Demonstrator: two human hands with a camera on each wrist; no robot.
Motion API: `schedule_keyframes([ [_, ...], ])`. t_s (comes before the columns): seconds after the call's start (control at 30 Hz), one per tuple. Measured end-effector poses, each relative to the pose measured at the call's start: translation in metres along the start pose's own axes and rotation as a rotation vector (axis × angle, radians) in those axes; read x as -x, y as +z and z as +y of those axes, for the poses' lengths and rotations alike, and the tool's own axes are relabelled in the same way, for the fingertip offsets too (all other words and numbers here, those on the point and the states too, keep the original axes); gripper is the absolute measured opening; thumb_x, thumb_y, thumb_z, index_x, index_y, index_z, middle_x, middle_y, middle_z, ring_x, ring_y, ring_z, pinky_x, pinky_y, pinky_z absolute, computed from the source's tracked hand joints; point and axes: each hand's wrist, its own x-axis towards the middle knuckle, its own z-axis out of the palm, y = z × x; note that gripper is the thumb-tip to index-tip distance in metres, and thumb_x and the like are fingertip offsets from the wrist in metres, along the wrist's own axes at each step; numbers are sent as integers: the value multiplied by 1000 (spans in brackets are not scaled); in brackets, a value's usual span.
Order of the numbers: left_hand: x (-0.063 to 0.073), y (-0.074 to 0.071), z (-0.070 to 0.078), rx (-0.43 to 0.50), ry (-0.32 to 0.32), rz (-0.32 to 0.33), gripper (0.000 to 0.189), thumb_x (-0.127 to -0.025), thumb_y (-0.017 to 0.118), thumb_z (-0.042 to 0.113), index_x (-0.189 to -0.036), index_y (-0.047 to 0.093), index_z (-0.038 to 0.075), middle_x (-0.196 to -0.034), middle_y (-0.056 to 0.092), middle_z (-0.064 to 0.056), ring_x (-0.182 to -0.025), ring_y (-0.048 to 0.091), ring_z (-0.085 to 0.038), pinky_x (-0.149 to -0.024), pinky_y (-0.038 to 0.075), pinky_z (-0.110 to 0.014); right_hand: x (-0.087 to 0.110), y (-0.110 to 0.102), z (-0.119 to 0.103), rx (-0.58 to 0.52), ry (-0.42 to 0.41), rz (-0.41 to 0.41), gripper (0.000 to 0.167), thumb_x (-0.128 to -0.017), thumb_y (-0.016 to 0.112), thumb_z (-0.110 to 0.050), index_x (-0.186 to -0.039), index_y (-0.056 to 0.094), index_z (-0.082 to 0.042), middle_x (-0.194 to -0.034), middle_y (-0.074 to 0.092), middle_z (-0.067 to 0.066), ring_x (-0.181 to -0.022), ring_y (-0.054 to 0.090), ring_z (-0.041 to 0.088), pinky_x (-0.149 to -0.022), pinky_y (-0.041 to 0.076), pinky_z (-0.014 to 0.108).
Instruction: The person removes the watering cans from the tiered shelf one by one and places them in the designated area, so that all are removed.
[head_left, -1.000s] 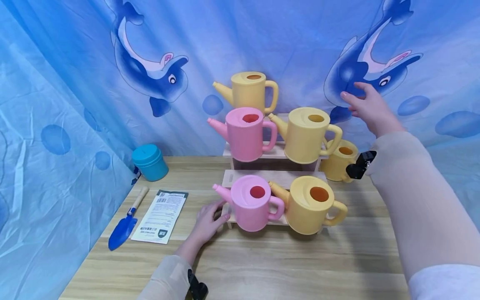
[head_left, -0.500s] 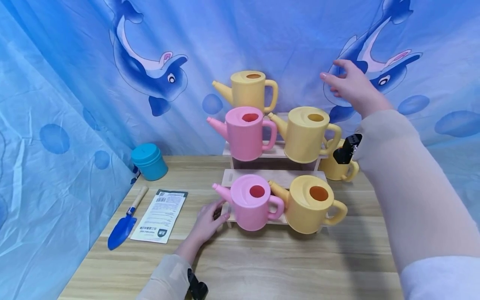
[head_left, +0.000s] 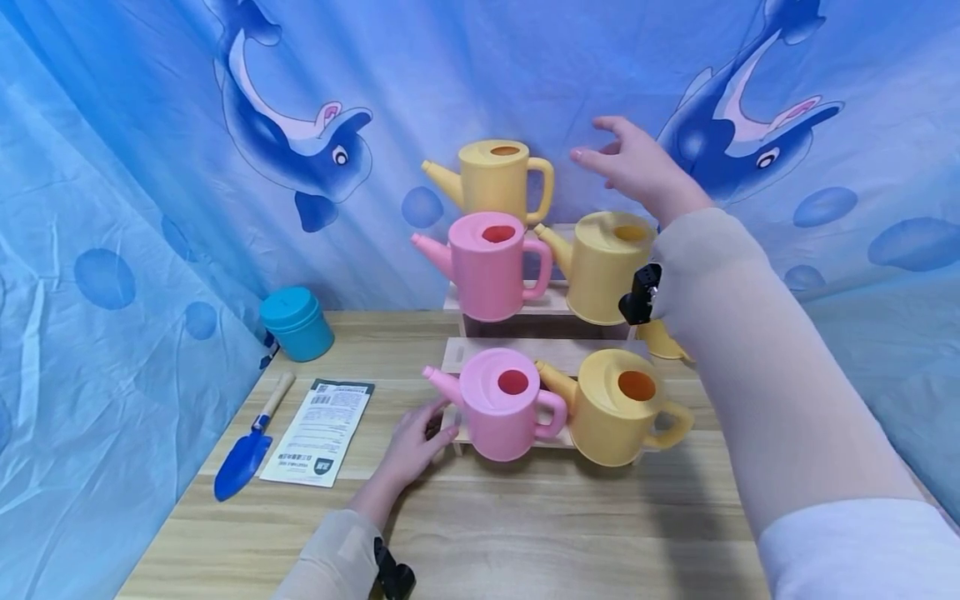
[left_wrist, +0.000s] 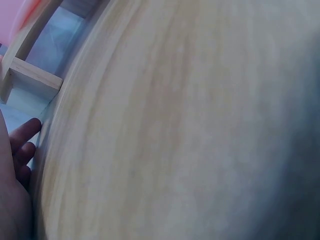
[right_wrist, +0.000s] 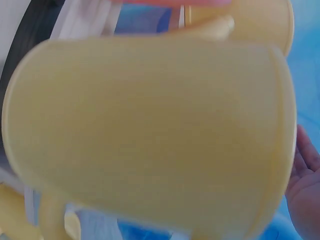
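My right hand (head_left: 637,167) is raised at the back with nothing in it, fingers spread toward the handle of the top yellow watering can (head_left: 495,183) and apart from it. Below that hand, a yellow watering can (head_left: 603,271) shares the middle shelf with a pink one (head_left: 489,275); it fills much of the right wrist view. On the lowest shelf are another pink watering can (head_left: 498,421) and a yellow one (head_left: 611,425). My left hand (head_left: 411,437) holds the left end of the wooden stand (head_left: 555,354), thumb at the front; its lower fingers (left_wrist: 27,132) curl loosely near the stand's leg.
Another yellow watering can (head_left: 660,340) stands on the table behind the stand's right end, partly hidden by my right arm. At left are a teal lidded pot (head_left: 297,325), a blue trowel (head_left: 243,462) and a white seed packet (head_left: 318,433). A blue dolphin curtain hangs behind.
My right hand has moved left and upward past the right-hand dolphin, close to the top can. My left hand and the cans on the stand have stayed where they were.
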Motion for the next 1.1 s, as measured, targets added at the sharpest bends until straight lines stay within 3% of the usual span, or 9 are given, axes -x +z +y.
schedule_keyframes([
  [0.2,0,-2,1,3,-15,-5,59,-89,57,48,-139,46,20,-134,52,-6,-123,42,-32,-103,26,-55,-12,20,-16,0,-26,-48,85,-86,54,-58,-152,9,-28,-150,30,6,-125,43,30,-103,33,45],
  [0.37,0,-3,0,-8,-36,-15,60,-89,56,51,-140,45,22,-134,52,-5,-123,42,-30,-103,27,-53,-17,33,-24,8,-38,-70,85,-86,56,-55,-152,10,-26,-152,24,5,-135,30,25,-107,28,44],
  [0.6,-1,-1,-2,-13,4,-21,60,-89,57,48,-140,44,21,-137,49,-3,-123,43,-29,-103,26,-53,-24,46,-26,29,-44,-70,86,-87,55,-54,-152,8,-24,-155,19,3,-138,23,23,-109,24,44],
  [0.9,0,1,0,-25,6,-24,59,-89,56,49,-140,44,22,-135,52,-5,-122,44,-31,-103,26,-55,-35,51,-22,-22,-21,-51,91,-86,55,-57,-152,3,-21,-156,13,0,-140,17,18,-111,19,39],
  [1.1,1,0,0,-8,-34,-23,59,-88,57,50,-140,44,24,-135,51,-3,-122,43,-29,-102,26,-54,-41,55,-25,-113,-18,-74,91,-84,57,-57,-152,4,-26,-155,16,0,-134,32,21,-106,30,37],
])
